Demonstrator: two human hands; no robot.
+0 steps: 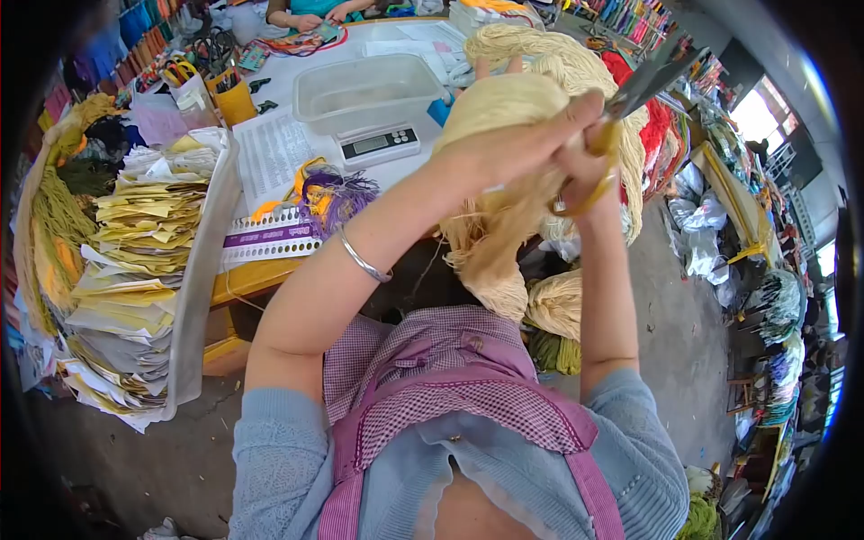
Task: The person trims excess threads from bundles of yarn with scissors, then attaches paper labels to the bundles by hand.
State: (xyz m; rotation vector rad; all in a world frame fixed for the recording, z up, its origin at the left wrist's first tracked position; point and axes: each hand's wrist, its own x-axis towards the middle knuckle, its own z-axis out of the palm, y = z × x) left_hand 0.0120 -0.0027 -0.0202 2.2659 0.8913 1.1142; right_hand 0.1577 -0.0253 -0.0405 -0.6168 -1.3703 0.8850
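Observation:
My left hand (540, 139), a silver bangle on its wrist, is closed on a skein of cream yarn (504, 101) raised over the table's front edge. Loose strands hang below it. Close against it, my right hand (585, 171) grips scissors (610, 148) by their yellow handles. The metal blades point up and to the right, away from the yarn; some blur hides how far apart they are. More cream yarn (621, 76) is heaped just behind both hands.
On the table are a clear plastic tub (369, 85), a digital scale (378, 144), a hole-punched card (270, 236) with purple and orange threads, and printed sheets. A bin of paper packets (144, 243) stands left. Across the table are another person's hands (324, 18).

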